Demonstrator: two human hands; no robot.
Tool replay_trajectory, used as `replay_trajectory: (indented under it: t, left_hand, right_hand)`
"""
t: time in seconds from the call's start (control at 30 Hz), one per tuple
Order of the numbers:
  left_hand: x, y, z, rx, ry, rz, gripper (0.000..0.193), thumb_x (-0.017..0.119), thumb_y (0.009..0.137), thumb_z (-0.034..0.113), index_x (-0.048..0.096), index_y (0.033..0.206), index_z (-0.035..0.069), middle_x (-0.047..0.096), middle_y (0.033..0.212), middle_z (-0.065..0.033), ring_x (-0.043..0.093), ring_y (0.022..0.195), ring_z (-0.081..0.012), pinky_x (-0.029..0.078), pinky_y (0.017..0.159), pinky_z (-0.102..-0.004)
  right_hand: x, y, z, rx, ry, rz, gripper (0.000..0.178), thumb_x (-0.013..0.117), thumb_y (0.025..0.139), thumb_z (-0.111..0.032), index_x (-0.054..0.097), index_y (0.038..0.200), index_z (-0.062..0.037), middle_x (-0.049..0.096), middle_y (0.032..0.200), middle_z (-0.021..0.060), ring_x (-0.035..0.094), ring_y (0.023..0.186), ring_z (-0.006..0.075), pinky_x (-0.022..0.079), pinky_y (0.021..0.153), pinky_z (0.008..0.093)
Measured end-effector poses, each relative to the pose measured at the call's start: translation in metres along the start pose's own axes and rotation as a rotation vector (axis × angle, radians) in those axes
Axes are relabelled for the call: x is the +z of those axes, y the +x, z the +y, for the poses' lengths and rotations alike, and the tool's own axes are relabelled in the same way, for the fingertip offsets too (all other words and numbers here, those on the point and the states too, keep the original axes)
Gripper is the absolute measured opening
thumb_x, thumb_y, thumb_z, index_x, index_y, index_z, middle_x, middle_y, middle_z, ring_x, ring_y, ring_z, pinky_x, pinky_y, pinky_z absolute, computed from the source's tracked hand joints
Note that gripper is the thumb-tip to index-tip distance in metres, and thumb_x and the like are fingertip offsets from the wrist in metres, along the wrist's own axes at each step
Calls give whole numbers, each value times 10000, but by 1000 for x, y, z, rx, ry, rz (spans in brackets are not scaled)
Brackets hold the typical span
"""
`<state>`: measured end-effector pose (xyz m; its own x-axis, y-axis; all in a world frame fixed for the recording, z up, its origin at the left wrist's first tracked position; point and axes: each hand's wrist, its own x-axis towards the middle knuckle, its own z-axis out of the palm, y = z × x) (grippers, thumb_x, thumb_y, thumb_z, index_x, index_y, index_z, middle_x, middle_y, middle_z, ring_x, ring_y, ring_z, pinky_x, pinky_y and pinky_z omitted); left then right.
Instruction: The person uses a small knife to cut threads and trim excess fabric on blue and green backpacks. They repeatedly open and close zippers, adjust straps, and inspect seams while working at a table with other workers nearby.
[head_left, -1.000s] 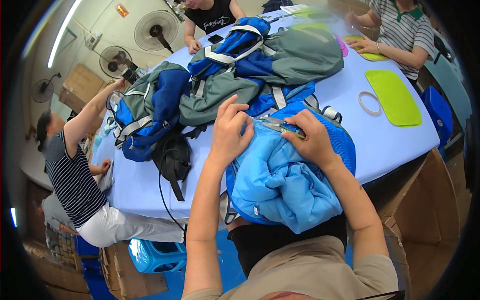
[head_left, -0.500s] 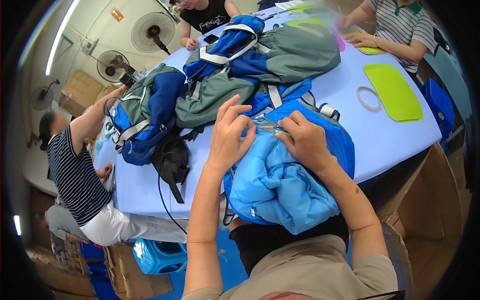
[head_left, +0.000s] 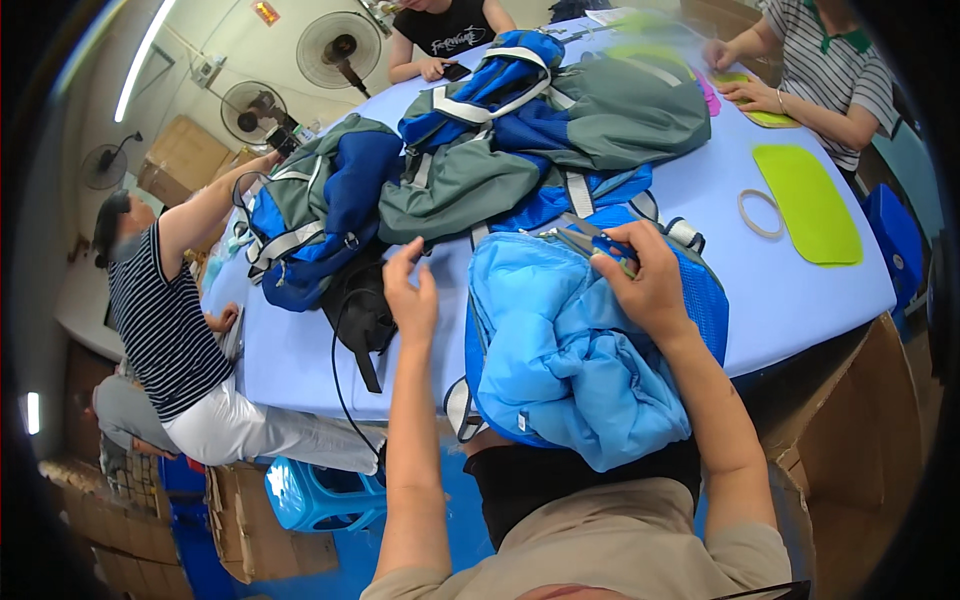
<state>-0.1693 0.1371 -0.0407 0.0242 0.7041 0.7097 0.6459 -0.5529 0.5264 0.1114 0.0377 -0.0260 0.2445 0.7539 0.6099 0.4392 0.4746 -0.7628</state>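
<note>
A blue backpack (head_left: 712, 300) lies at the table edge in front of me, its light-blue lining (head_left: 540, 340) pulled out and bunched over it. My right hand (head_left: 650, 275) is wrapped round a pair of small thread snips (head_left: 582, 238), whose metal blades point left over the top of the lining. To the left of the bag my left hand (head_left: 409, 295) is raised above the table, forefinger and thumb apart and the other fingers loosely bent. I make out nothing held in it, though a tiny dark spot shows by the fingertips.
Grey-green and blue backpacks (head_left: 460, 190) are heaped beyond my hands. Left of them lies a black pouch (head_left: 360, 310) with a cord. A tape roll (head_left: 760, 213) and a lime-green panel (head_left: 808, 205) lie at the right. Several people sit round the table; a cardboard box (head_left: 850, 420) stands below right.
My left hand has come away from the bag's top edge, leftward, its thumb and forefinger parting. My right hand, with the snips, has shifted slightly right, showing more of the blades.
</note>
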Motion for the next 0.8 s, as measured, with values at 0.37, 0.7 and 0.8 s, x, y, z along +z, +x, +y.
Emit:
replay_trajectory:
  t: [0.37,0.7,0.8]
  left_hand:
    - [15,-43,-12,-73,-106,-390,193,605,726,63,622,916,32,569,998,-156,534,962,-326,424,841,-379]
    - [-1,-48,-3,6,-51,-482,283,611,732,76,566,1006,27,508,1146,-188,465,1091,-357,379,925,-396]
    - [-2,-47,3,31,-12,-527,343,567,750,72,534,1083,-1,479,1196,-208,443,1124,-373,359,952,-391]
  right_hand:
    - [-3,-3,4,63,-45,9,205,659,749,-101,579,904,6,554,810,78,539,744,147,426,667,244]
    - [6,-2,43,247,92,134,201,603,840,-158,544,966,-13,500,810,-11,428,703,48,376,629,178]
    - [6,0,63,159,-3,194,212,592,846,-178,538,959,-6,505,769,4,453,707,80,395,637,212]
